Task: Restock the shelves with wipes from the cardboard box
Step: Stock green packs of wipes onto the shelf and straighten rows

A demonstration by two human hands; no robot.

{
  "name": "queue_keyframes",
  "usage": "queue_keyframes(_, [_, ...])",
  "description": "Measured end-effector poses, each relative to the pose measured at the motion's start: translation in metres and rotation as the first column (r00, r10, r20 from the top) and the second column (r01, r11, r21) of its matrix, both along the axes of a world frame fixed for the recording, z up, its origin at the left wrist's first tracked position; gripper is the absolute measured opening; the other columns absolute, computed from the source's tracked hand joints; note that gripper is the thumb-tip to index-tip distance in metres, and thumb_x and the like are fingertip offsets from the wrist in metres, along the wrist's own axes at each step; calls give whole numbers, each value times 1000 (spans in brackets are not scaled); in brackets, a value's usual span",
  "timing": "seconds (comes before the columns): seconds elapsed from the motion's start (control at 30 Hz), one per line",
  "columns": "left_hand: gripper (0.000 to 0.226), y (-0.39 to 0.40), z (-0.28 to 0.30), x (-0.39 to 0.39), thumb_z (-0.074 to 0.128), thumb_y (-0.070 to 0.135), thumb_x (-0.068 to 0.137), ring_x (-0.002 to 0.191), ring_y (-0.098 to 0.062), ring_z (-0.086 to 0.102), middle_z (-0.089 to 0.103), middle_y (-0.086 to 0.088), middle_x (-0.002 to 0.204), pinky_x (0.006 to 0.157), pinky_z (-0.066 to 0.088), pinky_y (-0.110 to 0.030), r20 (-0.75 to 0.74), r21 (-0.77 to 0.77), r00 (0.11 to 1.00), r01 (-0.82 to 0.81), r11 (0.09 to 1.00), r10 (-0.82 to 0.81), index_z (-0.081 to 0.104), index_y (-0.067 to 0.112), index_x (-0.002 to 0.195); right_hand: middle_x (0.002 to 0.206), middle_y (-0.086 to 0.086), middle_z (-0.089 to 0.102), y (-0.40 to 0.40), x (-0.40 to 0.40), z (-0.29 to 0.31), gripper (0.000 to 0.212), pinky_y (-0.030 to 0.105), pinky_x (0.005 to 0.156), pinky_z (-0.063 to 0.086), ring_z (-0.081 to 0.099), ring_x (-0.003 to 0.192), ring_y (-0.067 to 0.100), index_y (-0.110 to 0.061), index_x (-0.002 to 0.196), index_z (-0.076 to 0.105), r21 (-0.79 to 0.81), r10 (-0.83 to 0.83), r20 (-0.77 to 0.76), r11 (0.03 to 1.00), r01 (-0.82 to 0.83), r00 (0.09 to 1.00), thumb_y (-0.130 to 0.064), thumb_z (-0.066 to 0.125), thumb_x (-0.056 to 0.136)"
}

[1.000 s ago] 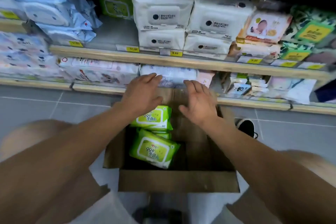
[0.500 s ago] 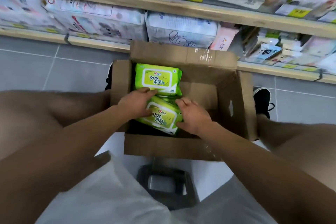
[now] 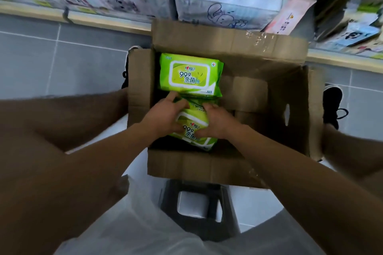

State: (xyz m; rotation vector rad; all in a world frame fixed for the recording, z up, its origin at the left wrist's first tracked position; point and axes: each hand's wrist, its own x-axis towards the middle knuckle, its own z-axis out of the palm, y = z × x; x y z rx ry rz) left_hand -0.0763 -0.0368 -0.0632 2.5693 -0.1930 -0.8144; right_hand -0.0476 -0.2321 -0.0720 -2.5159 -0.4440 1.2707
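**Both hands on a green wipes pack inside the open box**

The cardboard box (image 3: 209, 168) sits open on the grey tiled floor (image 3: 68, 66) in front of the bottom shelf (image 3: 107, 20), its flaps folded outward; two green wipes packs show inside, both towards the box's left side. The upper green pack (image 3: 189, 74) lies flat, label up, against the far-left corner of the box; the lower green pack (image 3: 192, 128) lies nearer the person, tilted, its far edge just beside or tucked under the upper one. The left hand (image 3: 163, 116) grips the lower pack from its left side, fingers curled over the top edge, the thumb across the label; the right hand (image 3: 217, 122) grips the same pack from the right, its fingers curled round the far corner. The right half of the box shows only bare cardboard. On the bottom shelf behind the box stand large white and blue packs (image 3: 226, 0) and a pink pack (image 3: 288, 16); a black shoe (image 3: 332, 105) stands on the floor to the right of the box, and another dark shoe (image 3: 126, 72) peeks out at its left; a dark stool (image 3: 196, 209) is below the near wall of the box, between the person's knees.
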Motion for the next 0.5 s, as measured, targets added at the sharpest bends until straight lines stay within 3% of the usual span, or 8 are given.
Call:
queue_keyframes(0.3, [55, -4, 3, -12, 81, 27, 63, 98, -34, 57, 45, -10, 126, 75, 54, -48, 157, -54, 987, -9, 999, 18, 63, 15, 114, 138, 6, 47, 0, 10, -10, 114, 35, 95, 46, 49, 121, 26, -20, 143, 27, 72, 2, -117, 997, 7, 993, -60, 84, 52])
queue_keyframes(0.4, [44, 0, 12, -7, 79, 27, 65, 93, -30, 60, 48, -8, 122, 75, 54, -43, 159, -119, 987, 8, 993, 11, 66, 15, 106, 131, 4, 52, 3, 8, -5, 106, 39, 92, 47, 52, 115, 26, -22, 135, 35, 66, -1, -64, 998, 5, 998, -65, 82, 49])
queue_keyframes(0.5, [50, 9, 28, 10, 69, 46, 67, 89, -17, 59, 47, -2, 121, 83, 50, -28, 170, -235, 972, -123, 964, 165, 62, 20, 109, 128, 2, 54, -3, 8, 1, 103, 43, 95, 44, 53, 113, 27, -23, 131, 39, 40, 34, 50, 999, -36, 998, -66, 79, 47])
